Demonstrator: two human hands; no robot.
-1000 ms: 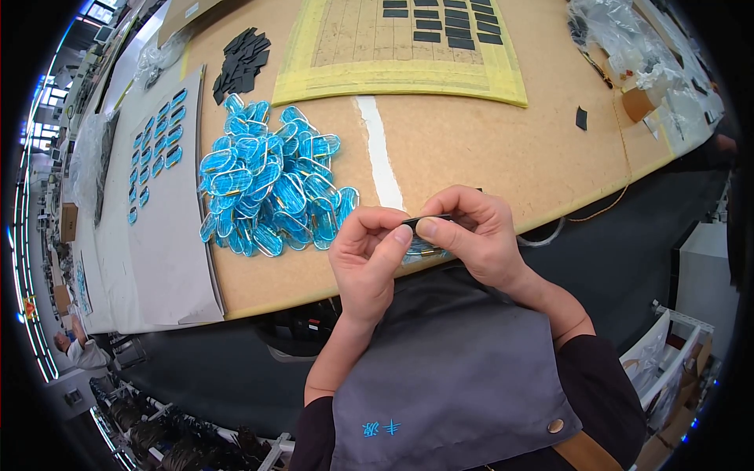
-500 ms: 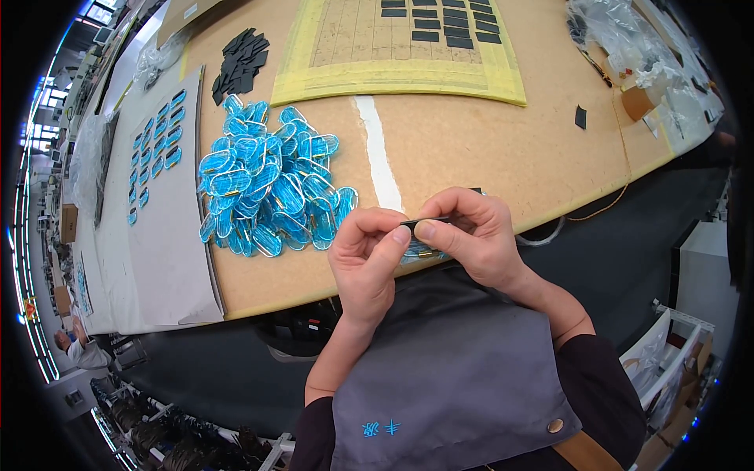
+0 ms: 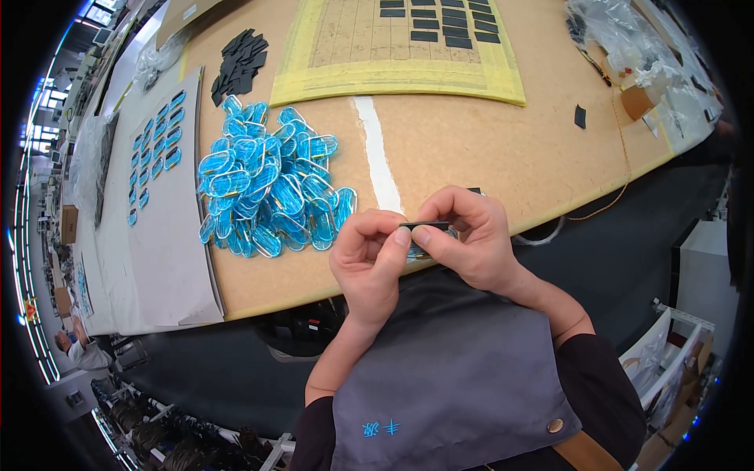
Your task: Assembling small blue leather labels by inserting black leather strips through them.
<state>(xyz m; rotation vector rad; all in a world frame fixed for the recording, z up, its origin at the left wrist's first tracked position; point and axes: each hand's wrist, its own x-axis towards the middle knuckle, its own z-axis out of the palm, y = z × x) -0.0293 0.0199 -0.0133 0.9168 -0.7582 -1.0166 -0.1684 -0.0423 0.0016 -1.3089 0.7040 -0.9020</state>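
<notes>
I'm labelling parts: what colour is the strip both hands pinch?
The strip is black, clearest in head view.

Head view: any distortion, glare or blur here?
Head view: the table bows along its edges, corners go black; head view: white glare on the clear plastic; head view: hands look reasonably sharp, the black strip too small for detail.

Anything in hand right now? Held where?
Yes, a small black strip. The left hand pinches its left end; the right hand pinches it nearer the middle, thumb in front. Fingers behind it are partly hidden.
</notes>
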